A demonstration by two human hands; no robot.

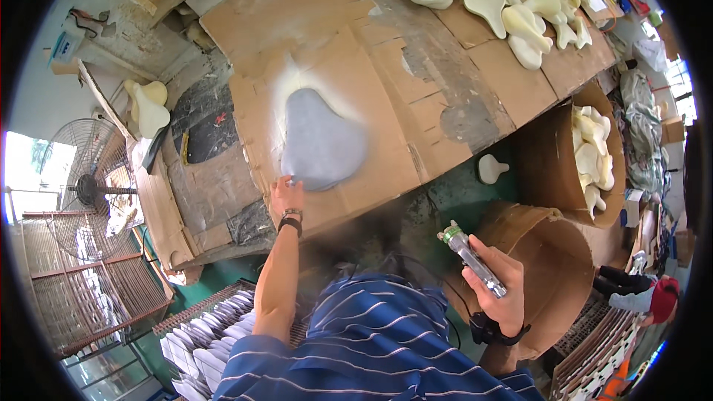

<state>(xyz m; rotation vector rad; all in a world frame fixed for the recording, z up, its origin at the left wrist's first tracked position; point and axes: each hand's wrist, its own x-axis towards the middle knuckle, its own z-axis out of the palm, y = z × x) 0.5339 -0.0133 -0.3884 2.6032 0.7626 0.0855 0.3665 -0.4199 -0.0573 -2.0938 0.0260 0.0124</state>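
Note:
A grey bicycle-saddle-shaped cover (pixel 324 137) lies on the cardboard-topped table, with a pale sprayed haze around its edge. My left hand (pixel 286 197) is at the cover's near left edge, its fingertips closed on the rim. Over to the right, off the table's front edge, my right hand (pixel 499 282) is wrapped round a spray gun (pixel 473 258) with a silver body and a green ring near its nozzle. The gun points up and left, apart from the cover. Part of its grip is hidden by my palm.
Cream foam saddle pads (pixel 486 7) are heaped at the far right of the table. Large cardboard drums (pixel 535 156) stand to the right, one holding more pads. A fan (pixel 88 189) is at left; a rack of pale saddle-shaped pieces (pixel 212 349) sits below it. Another person (pixel 639 293) is far right.

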